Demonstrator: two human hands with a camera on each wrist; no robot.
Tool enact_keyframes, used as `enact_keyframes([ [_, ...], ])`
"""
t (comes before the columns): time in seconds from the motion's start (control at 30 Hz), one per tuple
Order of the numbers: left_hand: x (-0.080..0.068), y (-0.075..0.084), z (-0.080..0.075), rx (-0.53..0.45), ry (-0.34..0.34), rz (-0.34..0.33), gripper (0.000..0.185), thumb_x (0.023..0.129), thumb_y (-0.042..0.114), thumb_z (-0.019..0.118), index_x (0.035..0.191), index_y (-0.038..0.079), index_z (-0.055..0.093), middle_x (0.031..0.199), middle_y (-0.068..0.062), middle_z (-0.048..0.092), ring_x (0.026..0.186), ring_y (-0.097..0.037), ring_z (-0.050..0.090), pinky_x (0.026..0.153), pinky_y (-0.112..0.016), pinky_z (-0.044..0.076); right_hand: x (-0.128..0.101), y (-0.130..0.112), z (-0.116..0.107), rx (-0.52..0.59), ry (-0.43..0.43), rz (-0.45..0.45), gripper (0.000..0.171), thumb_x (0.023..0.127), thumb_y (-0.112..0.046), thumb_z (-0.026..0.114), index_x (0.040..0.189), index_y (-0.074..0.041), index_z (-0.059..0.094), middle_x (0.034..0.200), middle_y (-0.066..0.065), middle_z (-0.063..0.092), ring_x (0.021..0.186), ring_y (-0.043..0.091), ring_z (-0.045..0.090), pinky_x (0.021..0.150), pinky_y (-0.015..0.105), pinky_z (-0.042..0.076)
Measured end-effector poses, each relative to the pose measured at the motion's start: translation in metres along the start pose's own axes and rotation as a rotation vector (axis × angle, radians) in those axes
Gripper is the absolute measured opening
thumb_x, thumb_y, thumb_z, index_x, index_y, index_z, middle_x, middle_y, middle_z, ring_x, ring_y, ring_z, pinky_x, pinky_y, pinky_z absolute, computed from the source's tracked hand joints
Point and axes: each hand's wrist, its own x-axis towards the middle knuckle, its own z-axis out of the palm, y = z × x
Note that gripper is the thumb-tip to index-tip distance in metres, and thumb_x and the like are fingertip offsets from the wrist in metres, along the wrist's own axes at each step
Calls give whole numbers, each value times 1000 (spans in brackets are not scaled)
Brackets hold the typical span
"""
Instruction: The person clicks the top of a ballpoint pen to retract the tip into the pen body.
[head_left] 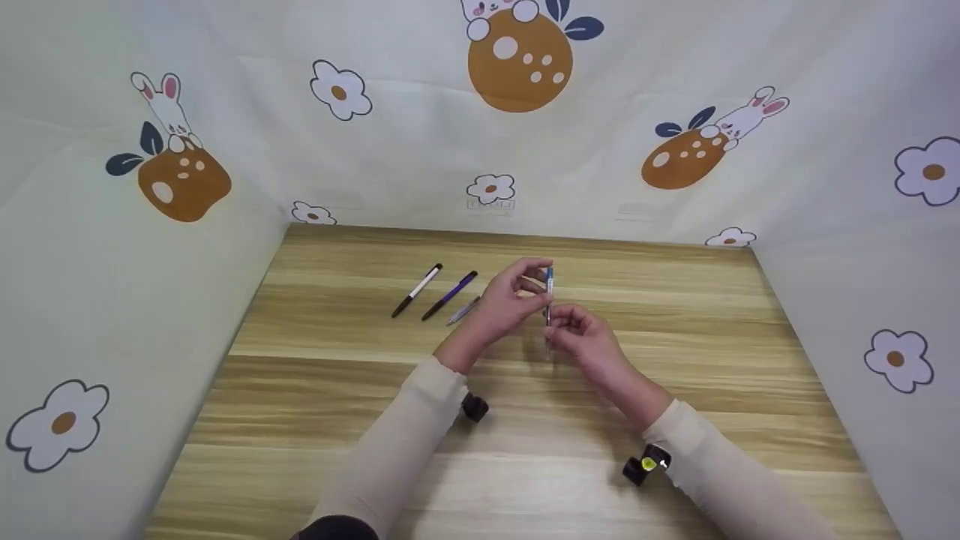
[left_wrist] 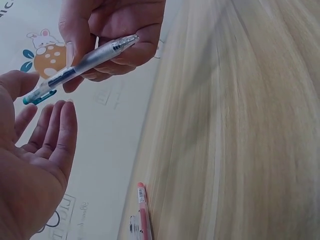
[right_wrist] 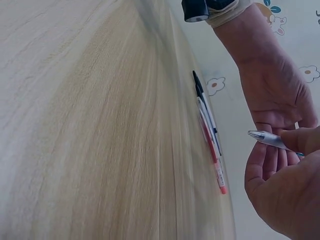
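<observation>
My right hand point(head_left: 581, 337) pinches a clear pen point(head_left: 549, 296) with a blue end and holds it upright above the wooden table point(head_left: 675, 315). In the left wrist view its thumb and fingers point(left_wrist: 120, 30) clamp the barrel of the pen point(left_wrist: 80, 67). My left hand point(head_left: 510, 296) is just left of the pen's top. Its fingers point(left_wrist: 52, 132) lie loosely extended, the thumb right beside the blue end with a gap below it. The right wrist view shows the pen's tip point(right_wrist: 256, 134) sticking out in front of the left palm point(right_wrist: 272, 95).
Three more pens lie side by side on the table, left of my hands: a white and black one point(head_left: 417, 290), a purple one point(head_left: 449, 295) and a greyish one point(head_left: 464, 310). A red pen point(right_wrist: 215, 170) shows among them. Printed cloth walls point(head_left: 150, 300) enclose the table.
</observation>
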Motion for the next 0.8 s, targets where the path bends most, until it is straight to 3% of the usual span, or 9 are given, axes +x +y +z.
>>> enact_keyframes([
  [0.23,-4,-2,-8,99,-40,-5,49,104,12,78,150,8,62,138,-17,65,118,-29,69,100,-41,60,2,-1,-5,-33,17,0,29,96,10,72,124,13,66,104,11,69,93,17,68,84,29,63],
  [0.47,-7,-3,-21,179,-59,-26,56,102,11,80,153,5,58,141,-14,63,131,-45,62,110,-45,55,5,-4,-13,-155,9,-46,28,94,11,73,122,14,68,103,14,70,95,16,66,83,23,59],
  [0.6,-9,-3,-29,228,-59,-38,59,103,12,79,156,5,56,145,-15,61,134,-43,61,113,-49,53,9,-3,-20,-240,-10,-95,25,94,10,73,119,12,71,101,13,70,95,17,65,81,22,57],
  [0.8,-11,-4,-40,307,-50,-74,62,102,11,80,158,5,53,147,-16,60,135,-41,62,112,-45,54,15,-3,-31,-353,-38,-142,26,95,9,70,121,8,74,100,13,70,92,18,63,76,21,54],
])
